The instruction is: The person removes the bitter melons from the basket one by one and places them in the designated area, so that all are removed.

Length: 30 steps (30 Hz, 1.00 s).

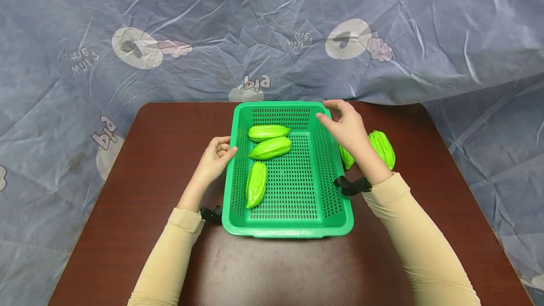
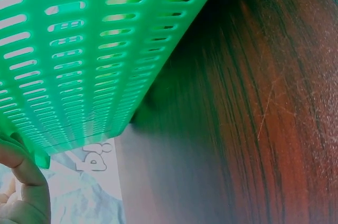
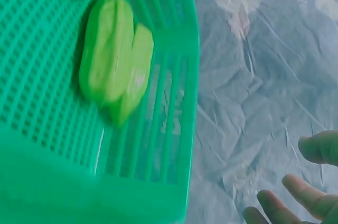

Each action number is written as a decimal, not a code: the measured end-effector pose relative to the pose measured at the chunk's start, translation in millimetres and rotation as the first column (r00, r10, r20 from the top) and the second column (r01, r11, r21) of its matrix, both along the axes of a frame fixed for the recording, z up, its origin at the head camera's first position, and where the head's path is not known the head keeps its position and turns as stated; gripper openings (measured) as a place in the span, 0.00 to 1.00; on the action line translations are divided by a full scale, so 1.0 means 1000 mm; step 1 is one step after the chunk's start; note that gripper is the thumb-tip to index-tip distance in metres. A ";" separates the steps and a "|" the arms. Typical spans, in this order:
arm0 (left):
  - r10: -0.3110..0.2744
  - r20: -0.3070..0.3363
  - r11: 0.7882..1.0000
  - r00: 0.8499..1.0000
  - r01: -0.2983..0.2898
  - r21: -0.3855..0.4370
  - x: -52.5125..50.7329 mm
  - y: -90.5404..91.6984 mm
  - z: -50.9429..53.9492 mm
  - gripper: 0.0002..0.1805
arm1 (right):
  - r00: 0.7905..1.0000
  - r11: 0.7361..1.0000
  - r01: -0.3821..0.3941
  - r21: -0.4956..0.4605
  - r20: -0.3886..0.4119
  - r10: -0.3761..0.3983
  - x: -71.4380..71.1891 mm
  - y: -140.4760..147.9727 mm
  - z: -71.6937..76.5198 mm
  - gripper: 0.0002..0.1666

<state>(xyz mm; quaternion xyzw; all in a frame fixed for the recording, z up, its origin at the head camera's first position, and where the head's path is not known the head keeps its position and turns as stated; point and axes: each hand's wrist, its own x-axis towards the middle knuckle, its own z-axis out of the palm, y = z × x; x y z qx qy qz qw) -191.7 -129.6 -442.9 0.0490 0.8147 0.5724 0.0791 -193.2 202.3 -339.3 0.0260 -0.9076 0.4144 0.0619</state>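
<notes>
A green plastic basket (image 1: 288, 229) with slotted sides holds three light-green ridged bitter melons. Two of them, the far bitter melon (image 1: 268, 132) and its neighbour (image 1: 270, 148), lie crosswise at the far left; a third bitter melon (image 1: 257, 185) lies lengthwise nearer the front. My left hand (image 1: 217, 157) holds the basket's left rim, thumb on top and fingers curled outside. Over the far right corner, my right hand (image 1: 346, 126) has its thumb and fingers spread with nothing between them. In the right wrist view, the right hand (image 3: 311, 197) appears apart from the rim.
Right of the basket, a bitter melon (image 1: 382, 150) lies on the brown wooden table (image 1: 170, 155), and another bitter melon (image 1: 347, 157) is partly hidden by the right arm and basket. A wrinkled grey-blue printed cloth (image 1: 272, 37) hangs behind the table.
</notes>
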 end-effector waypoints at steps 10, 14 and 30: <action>-0.001 0.002 1.000 1.000 0.001 0.011 0.002 0.000 0.000 0.28 | 0.992 0.998 -0.066 0.001 0.106 0.065 -0.016 -0.045 -0.017 0.30; -0.004 0.005 1.000 1.000 0.004 0.017 0.001 0.000 0.001 0.28 | 0.989 0.997 -0.080 0.019 0.129 0.077 -0.020 -0.057 -0.029 0.29; -0.015 0.022 1.000 1.000 0.014 0.025 0.016 0.007 0.036 0.27 | 0.947 0.951 -0.253 0.176 0.245 0.207 -0.033 -0.081 -0.080 0.33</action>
